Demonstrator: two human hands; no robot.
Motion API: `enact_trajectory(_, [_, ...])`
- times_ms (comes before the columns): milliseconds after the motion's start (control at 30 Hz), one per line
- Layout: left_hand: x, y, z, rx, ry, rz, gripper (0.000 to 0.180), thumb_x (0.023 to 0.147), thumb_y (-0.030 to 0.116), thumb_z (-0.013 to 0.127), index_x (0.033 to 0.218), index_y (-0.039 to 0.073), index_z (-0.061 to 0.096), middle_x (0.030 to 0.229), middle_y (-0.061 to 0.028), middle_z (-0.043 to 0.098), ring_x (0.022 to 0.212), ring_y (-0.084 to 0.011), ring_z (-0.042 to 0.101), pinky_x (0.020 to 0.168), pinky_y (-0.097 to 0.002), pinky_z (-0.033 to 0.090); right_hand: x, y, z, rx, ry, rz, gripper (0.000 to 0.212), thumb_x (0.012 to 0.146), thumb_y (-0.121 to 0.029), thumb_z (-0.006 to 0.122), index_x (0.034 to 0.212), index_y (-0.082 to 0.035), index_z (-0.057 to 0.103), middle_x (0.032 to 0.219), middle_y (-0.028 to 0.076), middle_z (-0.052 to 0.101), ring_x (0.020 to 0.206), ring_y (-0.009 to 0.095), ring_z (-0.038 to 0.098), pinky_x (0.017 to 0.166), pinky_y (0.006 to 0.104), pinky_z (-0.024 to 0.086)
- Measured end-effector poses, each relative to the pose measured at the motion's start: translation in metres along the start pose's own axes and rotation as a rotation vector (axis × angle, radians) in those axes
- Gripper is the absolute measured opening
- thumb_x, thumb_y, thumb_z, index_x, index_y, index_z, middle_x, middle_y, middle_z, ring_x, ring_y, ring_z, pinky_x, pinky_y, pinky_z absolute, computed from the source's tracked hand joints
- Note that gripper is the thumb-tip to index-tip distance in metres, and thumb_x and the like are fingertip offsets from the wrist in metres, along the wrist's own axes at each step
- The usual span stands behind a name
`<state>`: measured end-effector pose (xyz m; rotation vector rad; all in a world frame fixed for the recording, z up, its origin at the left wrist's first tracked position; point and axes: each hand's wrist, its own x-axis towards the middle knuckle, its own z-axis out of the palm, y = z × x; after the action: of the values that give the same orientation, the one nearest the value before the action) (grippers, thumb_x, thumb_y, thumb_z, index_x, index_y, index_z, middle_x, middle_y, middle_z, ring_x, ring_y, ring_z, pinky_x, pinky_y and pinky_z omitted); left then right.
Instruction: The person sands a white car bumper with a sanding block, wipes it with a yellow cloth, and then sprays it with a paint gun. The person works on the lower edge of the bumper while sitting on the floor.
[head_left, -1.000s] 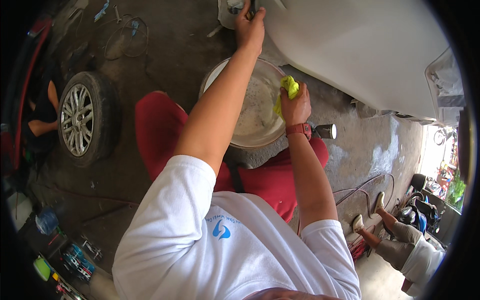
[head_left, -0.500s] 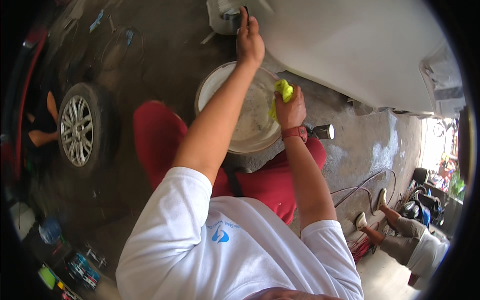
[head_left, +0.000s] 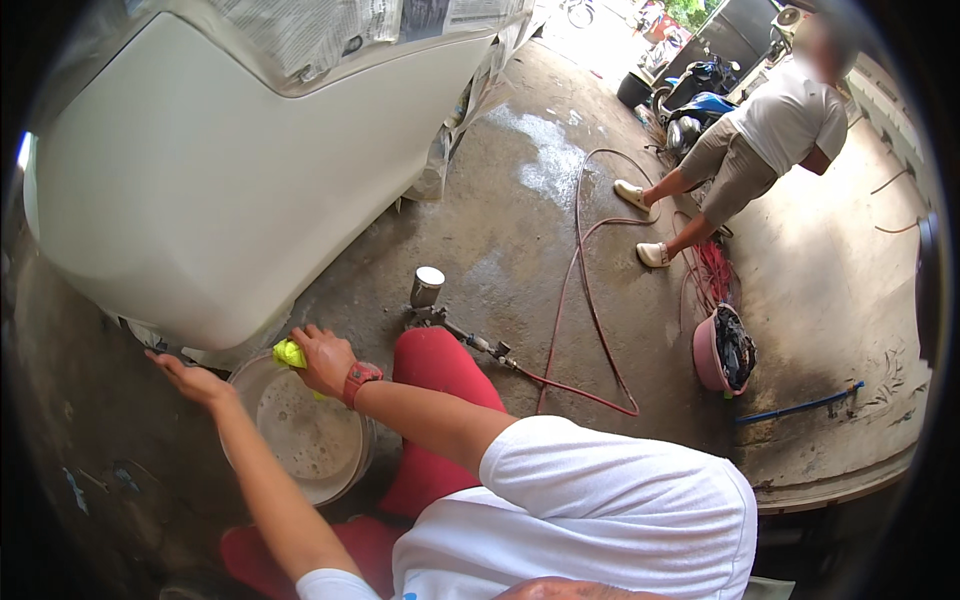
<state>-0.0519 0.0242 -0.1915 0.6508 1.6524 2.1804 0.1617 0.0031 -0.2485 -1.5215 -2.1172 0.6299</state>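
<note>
My right hand (head_left: 322, 360), with a red watch on its wrist, grips a bunched yellow-green cloth (head_left: 289, 353) over the rim of a round, pale bucket (head_left: 368, 440). Cloudy water with a few bubbles lies in the bucket, between my knees. To the left, my left hand (head_left: 192, 381) is held out open, its fingers stretched past the bucket's far left rim. Just beyond both hands is the low corner of a smooth white car body panel (head_left: 250, 200). Nothing shows in my left hand.
Newspaper masking (head_left: 320, 35) covers the panel's upper part. A spray gun (head_left: 427, 290) with a cup sits by my right knee, joined to a looping red hose (head_left: 590, 330). A person (head_left: 770, 130) stands at far right, near a pink basin (head_left: 708, 355) holding dark material.
The view has swung right, bringing the standing person and pink basin further in; the wheel at left has gone out of sight. My right hand still holds the cloth by the bucket.
</note>
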Motion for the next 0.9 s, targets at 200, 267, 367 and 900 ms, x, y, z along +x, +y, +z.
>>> enact_trajectory(200, [-0.041,0.01,0.052,0.055,-0.05,0.101,0.086,0.12,0.058,0.03,0.175,-0.005,0.013,0.185,-0.0229,0.012,0.17,-0.0335,0.02,0.138,-0.0439,0.017,0.003,0.0,0.001,-0.004,0.013,0.012,0.051,0.086,-0.021,0.084,0.132,-0.013,0.064,0.119,0.014,0.069,0.109,0.04,0.072,0.086,0.0524,0.062])
enact_trajectory(267, [-0.078,0.012,0.054,0.167,-0.108,0.147,0.085,0.12,0.058,0.029,0.176,-0.004,0.013,0.186,-0.022,0.01,0.171,-0.0338,0.017,0.138,-0.044,0.015,0.003,0.0,0.003,-0.014,0.009,0.015,0.051,0.086,-0.021,0.084,0.132,-0.014,0.064,0.119,0.014,0.069,0.109,0.04,0.072,0.086,0.0525,0.062])
enact_trajectory(367, [-0.088,0.016,0.035,0.211,-0.193,0.222,0.085,0.12,0.058,0.028,0.175,-0.005,0.015,0.185,-0.023,0.011,0.171,-0.0341,0.017,0.138,-0.0443,0.014,0.003,0.001,0.002,0.001,0.001,0.011,0.05,0.086,-0.021,0.083,0.132,-0.014,0.065,0.119,0.014,0.069,0.108,0.041,0.072,0.086,0.053,0.062])
enact_trajectory(900, [-0.129,0.009,0.08,0.425,-0.32,0.309,0.07,0.113,0.017,0.043,0.171,-0.013,0.018,0.181,-0.0344,0.011,0.17,-0.0443,0.012,0.139,-0.0487,0.011,0.014,0.04,0.037,0.016,-0.028,-0.097,0.032,0.106,-0.035,0.064,0.13,-0.014,0.071,0.12,0.017,0.076,0.108,0.037,0.076,0.088,0.0516,0.063])
